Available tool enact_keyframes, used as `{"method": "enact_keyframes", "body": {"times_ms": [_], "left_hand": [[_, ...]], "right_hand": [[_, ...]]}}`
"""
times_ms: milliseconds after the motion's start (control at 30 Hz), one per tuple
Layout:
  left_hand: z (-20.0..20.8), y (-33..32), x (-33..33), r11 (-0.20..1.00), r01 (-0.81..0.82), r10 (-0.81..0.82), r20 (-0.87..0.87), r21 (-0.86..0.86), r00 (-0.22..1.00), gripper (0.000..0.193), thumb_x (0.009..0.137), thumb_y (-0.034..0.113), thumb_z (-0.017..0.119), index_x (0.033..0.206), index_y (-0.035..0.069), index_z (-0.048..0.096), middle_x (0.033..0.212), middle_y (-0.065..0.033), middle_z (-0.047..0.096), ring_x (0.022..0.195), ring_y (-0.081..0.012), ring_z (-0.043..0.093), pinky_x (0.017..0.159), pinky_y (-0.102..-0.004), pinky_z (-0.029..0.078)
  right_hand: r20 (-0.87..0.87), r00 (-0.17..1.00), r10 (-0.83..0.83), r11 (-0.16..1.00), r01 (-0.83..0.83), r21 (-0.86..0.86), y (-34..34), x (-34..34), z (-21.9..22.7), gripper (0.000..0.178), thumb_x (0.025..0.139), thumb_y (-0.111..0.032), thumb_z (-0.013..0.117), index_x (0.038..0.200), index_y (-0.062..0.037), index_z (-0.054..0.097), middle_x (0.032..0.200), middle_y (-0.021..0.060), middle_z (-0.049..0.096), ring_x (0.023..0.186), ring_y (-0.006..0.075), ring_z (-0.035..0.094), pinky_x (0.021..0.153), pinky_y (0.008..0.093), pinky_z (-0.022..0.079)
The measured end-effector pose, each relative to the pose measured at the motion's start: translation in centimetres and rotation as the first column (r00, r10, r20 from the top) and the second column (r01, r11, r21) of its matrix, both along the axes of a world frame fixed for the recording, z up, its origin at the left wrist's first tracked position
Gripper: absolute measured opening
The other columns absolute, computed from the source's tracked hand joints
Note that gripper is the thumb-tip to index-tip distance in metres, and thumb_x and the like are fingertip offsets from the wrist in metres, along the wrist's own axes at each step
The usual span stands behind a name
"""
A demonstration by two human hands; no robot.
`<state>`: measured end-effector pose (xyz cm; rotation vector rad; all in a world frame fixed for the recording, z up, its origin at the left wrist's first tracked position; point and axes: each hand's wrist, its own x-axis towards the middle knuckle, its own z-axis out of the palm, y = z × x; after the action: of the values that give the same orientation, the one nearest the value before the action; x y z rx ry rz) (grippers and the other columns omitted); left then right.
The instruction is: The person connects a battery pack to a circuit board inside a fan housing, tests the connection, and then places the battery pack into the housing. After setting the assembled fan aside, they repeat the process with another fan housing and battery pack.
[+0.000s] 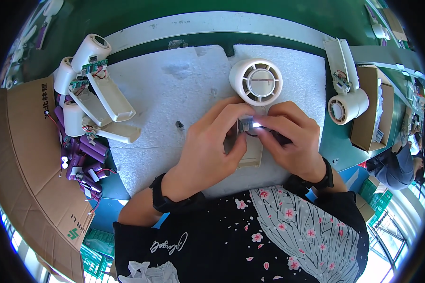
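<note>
A white handheld fan lies on the foam sheet, its round slotted head (256, 81) away from me and its opened handle shell (251, 159) toward me. Over the handle, my left hand (205, 144) is closed, thumb and fingers pinching a small circuit board (244, 125). From the other side my right hand (295, 141) pinches at the same board, fingertips beside a bright white light. A dark wire loops just below the light. My fingers hide much of the board and of the handle's inside.
White foam sheets (151, 104) cover the bench. More opened fans (87, 54) with green boards lie at left, above purple battery cells (93, 148) beside a large cardboard box (28, 155). Another open fan (348, 106) and a small carton (370, 137) stand at right. A person (396, 167) sits beyond.
</note>
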<state>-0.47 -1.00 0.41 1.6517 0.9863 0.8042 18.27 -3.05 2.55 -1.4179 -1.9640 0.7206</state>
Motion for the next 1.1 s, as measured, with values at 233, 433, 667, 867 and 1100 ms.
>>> {"method": "enact_keyframes", "body": {"times_ms": [233,433,667,867,1100], "left_hand": [[0.1,0.1,-0.1,1.000,0.011,-0.011,-0.016,-0.013,1.000,0.038,0.074,-0.008,0.064,0.109,0.004,0.057,0.107,-0.0114,0.061,0.074,-0.0193,0.062,0.065,-0.0290,0.050],[-0.1,-0.1,0.5,0.999,-0.050,0.050,0.026,-0.014,0.998,0.037,0.072,-0.007,0.062,0.106,0.005,0.056,0.096,-0.0108,0.061,0.065,-0.0231,0.059,0.060,-0.0333,0.049],[-0.3,-0.5,0.7,0.993,-0.110,0.110,0.015,-0.031,0.994,0.037,0.072,-0.009,0.061,0.105,0.005,0.055,0.088,-0.0108,0.059,0.063,-0.0233,0.057,0.058,-0.0339,0.048],[-0.3,-0.5,0.4,0.993,-0.096,0.098,0.022,-0.066,0.995,0.038,0.073,-0.009,0.062,0.107,0.005,0.056,0.085,-0.0108,0.060,0.066,-0.0215,0.060,0.060,-0.0314,0.049],[-0.8,0.0,-0.3,0.997,-0.039,0.035,0.074,0.060,0.997,0.038,0.074,-0.007,0.063,0.110,0.007,0.064,0.104,-0.0171,0.065,0.075,-0.0268,0.066,0.066,-0.0326,0.054]], "right_hand": [[0.030,0.999,0.019,0.996,-0.021,0.087,0.1,-0.1,-0.4,0.028,0.067,0.003,0.077,0.093,-0.0049,0.071,0.086,0.0082,0.061,0.065,0.0175,0.060,0.053,0.0256,0.047],[0.053,0.999,-0.007,0.991,0.000,0.135,0.0,-0.3,-0.5,0.027,0.067,0.002,0.077,0.092,-0.0044,0.070,0.085,0.0079,0.061,0.063,0.0172,0.060,0.051,0.0256,0.046],[0.108,0.994,-0.015,0.971,-0.012,0.239,0.3,-0.6,-0.5,0.024,0.067,-0.002,0.076,0.090,-0.0066,0.070,0.081,0.0044,0.060,0.058,0.0183,0.061,0.047,0.0285,0.047],[0.154,0.988,-0.001,0.965,-0.040,0.258,0.2,-0.6,-0.3,0.025,0.067,-0.002,0.076,0.090,-0.0062,0.070,0.079,0.0044,0.059,0.057,0.0179,0.060,0.046,0.0284,0.046],[0.105,0.993,-0.056,0.984,0.037,0.175,0.1,-0.9,-0.4,0.019,0.071,-0.003,0.076,0.088,-0.0044,0.067,0.078,0.0060,0.059,0.058,0.0182,0.061,0.046,0.0283,0.047]]}}
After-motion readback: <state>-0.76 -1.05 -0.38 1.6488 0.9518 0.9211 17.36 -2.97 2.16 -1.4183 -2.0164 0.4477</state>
